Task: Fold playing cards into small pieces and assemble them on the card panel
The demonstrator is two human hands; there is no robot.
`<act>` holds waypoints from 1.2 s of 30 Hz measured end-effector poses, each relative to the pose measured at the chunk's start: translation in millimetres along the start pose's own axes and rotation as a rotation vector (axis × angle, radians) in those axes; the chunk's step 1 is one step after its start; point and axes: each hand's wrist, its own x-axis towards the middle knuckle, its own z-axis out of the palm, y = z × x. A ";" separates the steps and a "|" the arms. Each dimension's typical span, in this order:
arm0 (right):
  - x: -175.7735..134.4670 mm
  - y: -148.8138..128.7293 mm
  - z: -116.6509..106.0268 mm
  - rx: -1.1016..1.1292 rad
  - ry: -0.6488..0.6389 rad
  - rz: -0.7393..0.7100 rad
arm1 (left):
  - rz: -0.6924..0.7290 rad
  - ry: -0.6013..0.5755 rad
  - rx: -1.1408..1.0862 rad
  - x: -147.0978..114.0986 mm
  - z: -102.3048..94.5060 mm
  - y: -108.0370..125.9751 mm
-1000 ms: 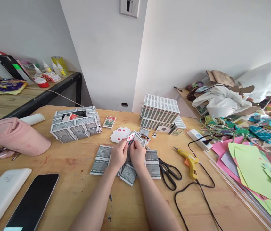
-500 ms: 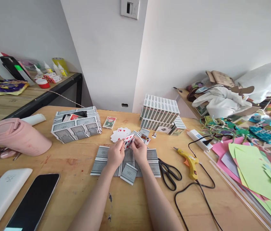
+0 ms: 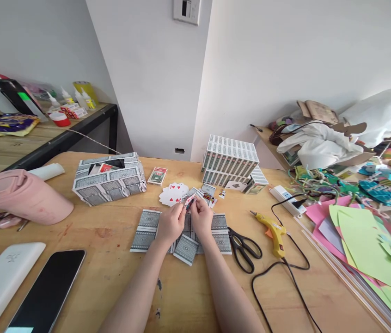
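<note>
Between my two hands a playing card (image 3: 189,202) is held up, turned nearly edge-on. My left hand (image 3: 170,225) grips its left side, fingers closed. On the other side my right hand (image 3: 201,219) pinches it with thumb and fingers. Below them lies a panel of grey-backed cards (image 3: 146,231), partly covered by my hands. A loose folded card piece (image 3: 185,249) rests on the panel's front edge. Just beyond my hands is a fan of face-up cards (image 3: 174,193), with several cut or folded cards (image 3: 209,196) to its right.
Black scissors (image 3: 244,249) and a yellow glue gun (image 3: 272,232) with its cord lie to the right. A card-covered box (image 3: 110,180) and a card case (image 3: 157,175) stand behind left. Stacked card boxes (image 3: 230,159) stand at the back. A phone (image 3: 48,291) lies front left.
The card has turned from showing its red-pip face to nearly edge-on. My left hand has shifted slightly right, closer to my right hand.
</note>
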 end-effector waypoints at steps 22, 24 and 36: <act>-1.8 -10.7 0.5 0.169 0.036 0.018 | -0.057 0.093 -0.005 -2.9 1.0 -1.1; -0.8 -9.6 2.0 0.232 -0.057 0.012 | -0.114 0.132 0.001 -3.3 1.2 -2.4; -2.8 -4.2 0.5 -0.256 -0.029 -0.103 | -0.092 0.160 -0.035 -2.9 2.9 -2.8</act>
